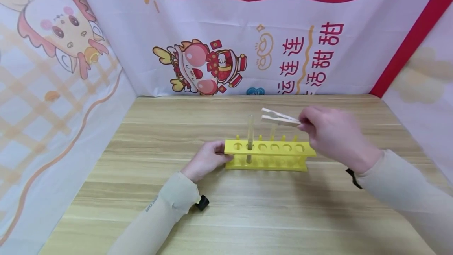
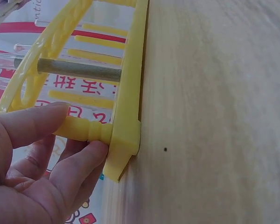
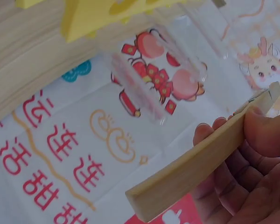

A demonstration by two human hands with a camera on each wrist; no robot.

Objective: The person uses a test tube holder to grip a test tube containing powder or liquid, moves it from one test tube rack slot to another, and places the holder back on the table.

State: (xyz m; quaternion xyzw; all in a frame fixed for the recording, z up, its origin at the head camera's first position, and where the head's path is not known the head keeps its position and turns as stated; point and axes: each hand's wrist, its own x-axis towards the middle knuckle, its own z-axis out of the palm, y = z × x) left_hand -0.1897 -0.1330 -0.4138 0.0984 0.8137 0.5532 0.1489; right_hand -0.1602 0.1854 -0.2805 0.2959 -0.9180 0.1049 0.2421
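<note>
My left hand (image 1: 207,159) grips the left end of a yellow test tube rack (image 1: 307,151) on the table. In the left wrist view, thumb and fingers (image 2: 86,163) wrap the rack's end post (image 2: 79,128). A glass test tube (image 1: 250,131) with dark grey contents stands upright in the second hole from the left. My right hand (image 1: 330,135) holds a wooden test tube clamp (image 1: 283,121) above the rack's back right, its jaws apart and pointing left, with nothing between them. The right wrist view shows the thumb pressed along the clamp's handle (image 3: 191,170).
Clear test tubes (image 3: 140,88) sit on the yellow pegs (image 2: 91,99) along the rack's back row. The wood-grain table (image 1: 141,141) runs back to a printed cloth wall (image 1: 219,19), with cloth on both sides as well. A black strap (image 1: 202,203) shows at the left wrist.
</note>
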